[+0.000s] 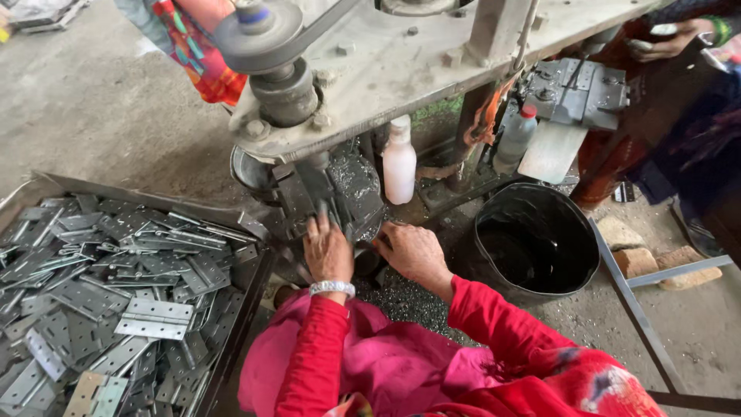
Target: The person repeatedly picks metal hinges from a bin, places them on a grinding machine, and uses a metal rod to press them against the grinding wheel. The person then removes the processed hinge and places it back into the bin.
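Along the left edge of the frame a metal tray [247, 309] lies heaped with flat grey steel hinges [154, 316], one pale hinge lying open on top of the pile near the lower left centre. Just right of the tray's rim, at the lower middle, the left hand [327, 249] reaches up to the base of the drilling machine [324, 185], fingers spread and pressed down on a small metal piece [328, 216] on the work plate; the grip looks flat and open-fingered rather than clenched, and a silver bracelet [332, 288] circles the wrist above a red sleeve. Beside it, the right hand [413, 251] rests with fingers curled toward the same plate; whether it grips anything cannot be told, as the fingertips are hidden. Metal shavings [401, 297] lie below both hands. Above centre, a white plastic bottle [399, 162] stands under the machine's grey table [401, 62], with a pulley and belt [258, 31] at upper left of it. Further right a grey bottle with red cap [515, 139] stands, then a black bucket [575, 266] at middle right. In the upper right corner another person's hand [668, 42] shows
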